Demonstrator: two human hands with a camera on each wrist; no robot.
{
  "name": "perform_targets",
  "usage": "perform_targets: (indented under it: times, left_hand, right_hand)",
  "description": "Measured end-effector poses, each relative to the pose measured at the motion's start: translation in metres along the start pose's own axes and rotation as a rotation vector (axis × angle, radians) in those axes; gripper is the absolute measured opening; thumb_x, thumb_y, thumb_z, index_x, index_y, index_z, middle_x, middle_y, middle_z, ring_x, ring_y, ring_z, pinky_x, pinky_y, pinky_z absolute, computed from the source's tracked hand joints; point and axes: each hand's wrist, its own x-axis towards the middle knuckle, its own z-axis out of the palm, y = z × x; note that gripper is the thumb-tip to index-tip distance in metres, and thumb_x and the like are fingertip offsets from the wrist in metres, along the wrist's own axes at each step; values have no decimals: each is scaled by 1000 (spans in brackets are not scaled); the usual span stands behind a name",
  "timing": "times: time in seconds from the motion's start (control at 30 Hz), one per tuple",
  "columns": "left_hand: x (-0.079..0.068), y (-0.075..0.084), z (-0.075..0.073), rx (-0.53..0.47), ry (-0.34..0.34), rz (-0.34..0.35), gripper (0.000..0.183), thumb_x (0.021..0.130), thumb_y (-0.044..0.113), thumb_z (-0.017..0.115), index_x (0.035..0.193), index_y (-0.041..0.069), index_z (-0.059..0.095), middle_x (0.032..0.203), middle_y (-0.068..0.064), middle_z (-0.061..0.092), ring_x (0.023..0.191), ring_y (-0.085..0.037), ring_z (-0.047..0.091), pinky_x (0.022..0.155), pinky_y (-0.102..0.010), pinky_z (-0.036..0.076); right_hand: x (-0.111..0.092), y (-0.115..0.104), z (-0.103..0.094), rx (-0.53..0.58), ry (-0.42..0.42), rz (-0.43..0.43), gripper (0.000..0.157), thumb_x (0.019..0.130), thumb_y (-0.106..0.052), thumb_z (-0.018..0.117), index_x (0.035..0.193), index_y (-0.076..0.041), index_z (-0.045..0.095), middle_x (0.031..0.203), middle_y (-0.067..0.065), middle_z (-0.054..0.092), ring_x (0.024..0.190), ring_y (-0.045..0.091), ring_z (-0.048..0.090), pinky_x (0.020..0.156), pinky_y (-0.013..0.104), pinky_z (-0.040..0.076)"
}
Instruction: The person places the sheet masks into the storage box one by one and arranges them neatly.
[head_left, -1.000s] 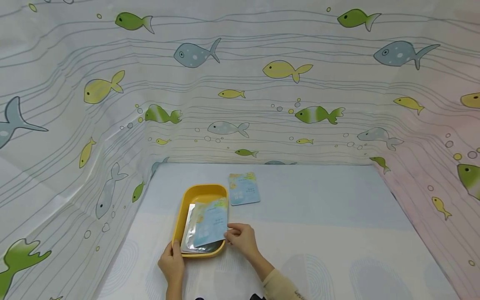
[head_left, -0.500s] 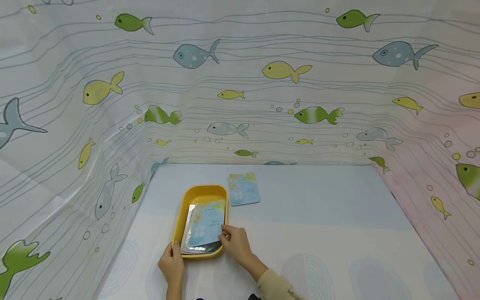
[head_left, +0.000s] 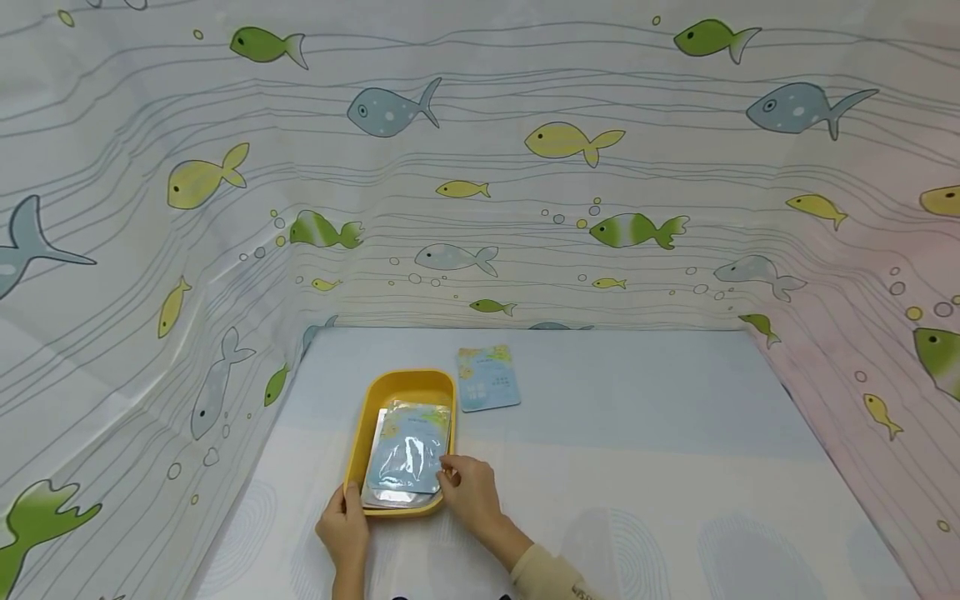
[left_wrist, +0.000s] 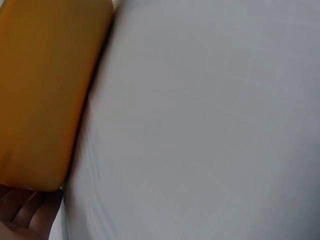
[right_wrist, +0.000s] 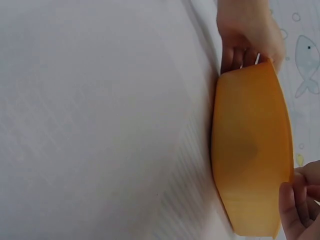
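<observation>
A yellow plastic tray [head_left: 358,442] sits on the table, with flat shiny packets lying in it. The top one is a light-blue packet [head_left: 411,450] with yellow-green print; the silver edge of another packet [head_left: 390,498] shows beneath it. My left hand [head_left: 345,521] grips the tray's near left corner, thumb on the rim; in the left wrist view its fingers [left_wrist: 37,212] lie against the tray's end wall. At the tray's right rim, my right hand [head_left: 472,493] pinches the light-blue packet near its lower right corner. In the right wrist view, the packets are hidden behind the tray wall [right_wrist: 250,145].
Another light-blue packet [head_left: 489,379] lies flat on the table just beyond the tray's far right corner. The pale table [head_left: 637,450] extends to the right. A fish-printed sheet [head_left: 517,192] walls in the back and both sides.
My right hand has moved slightly left, bringing the light-blue packet down and left over the others; it now lies flatter and straighter in the tray. The left hand and tray have stayed put.
</observation>
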Motion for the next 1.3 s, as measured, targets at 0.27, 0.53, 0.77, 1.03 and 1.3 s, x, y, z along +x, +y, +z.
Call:
perform_targets:
  times: [0.27,0.53,0.77,1.03,1.3]
  left_hand:
    - [0,1,0,-9,-2,4,22,89,5,53,90,-10,68,82,-25,68,77,-39,63,58,-8,34]
    - [0,2,-1,-3,0,16,20,89,5,54,88,-9,69,80,-23,69,74,-36,62,58,-10,35]
    - [0,2,-2,-3,11,26,19,88,4,54,86,-9,69,78,-22,68,70,-34,62,56,-14,37]
    - [0,3,-2,-6,7,5,19,88,4,55,88,-9,69,81,-23,69,73,-35,62,58,-11,36]
    - [1,1,-1,-2,-1,23,19,88,5,55,83,-7,69,74,-20,68,61,-1,51,55,-11,35]
  right_hand:
    - [7,5,-8,68,37,-27,13,79,3,68,91,5,71,81,9,71,62,5,57,55,14,46]
    - [36,48,-18,-39,144,33,12,79,2,66,89,5,70,75,10,69,61,15,63,56,20,49]
    - [59,96,-30,-135,132,208,19,81,-3,67,96,8,68,78,10,66,70,21,62,64,32,51]
    - [74,124,-34,-206,58,429,42,85,-17,67,116,9,57,109,24,53,96,36,57,83,44,48]
    - [87,125,-30,-242,31,534,42,86,-18,65,115,10,57,104,24,57,96,35,56,82,43,48]
